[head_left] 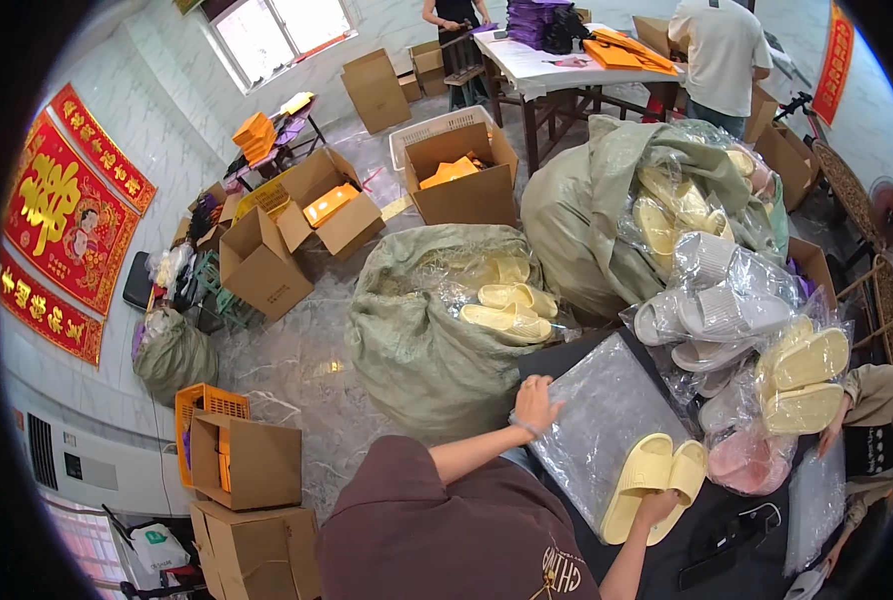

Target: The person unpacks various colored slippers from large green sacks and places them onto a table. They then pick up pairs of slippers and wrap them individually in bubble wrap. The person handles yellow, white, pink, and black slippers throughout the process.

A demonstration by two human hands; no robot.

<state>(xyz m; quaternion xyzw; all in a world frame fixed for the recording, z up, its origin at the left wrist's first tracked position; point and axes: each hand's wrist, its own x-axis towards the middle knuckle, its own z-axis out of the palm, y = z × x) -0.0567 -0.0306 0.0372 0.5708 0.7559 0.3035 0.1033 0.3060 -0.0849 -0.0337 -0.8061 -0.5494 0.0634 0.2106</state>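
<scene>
A pair of pale yellow slippers [631,478] lies at the near end of a stack of clear plastic bags [617,400] on a black surface. My right hand [659,508] is closed on the pair, its fingers partly hidden at the straps. At the far left corner of the stack, my left hand [537,406] has its fingers bent on the edge of the top plastic bag. Beyond the stack, bagged grey slippers [732,312], bagged yellow slippers [812,360] and a bagged pink pair [749,462] are heaped together.
Two big green woven sacks [402,330] with bagged slippers stand ahead. Cardboard boxes [462,185] stand farther off and at the left [257,545]. A seated person [872,440] is at the right edge. Another person [722,60] stands by a white-topped table [537,70]. Black straps [732,545] lie near my right hand.
</scene>
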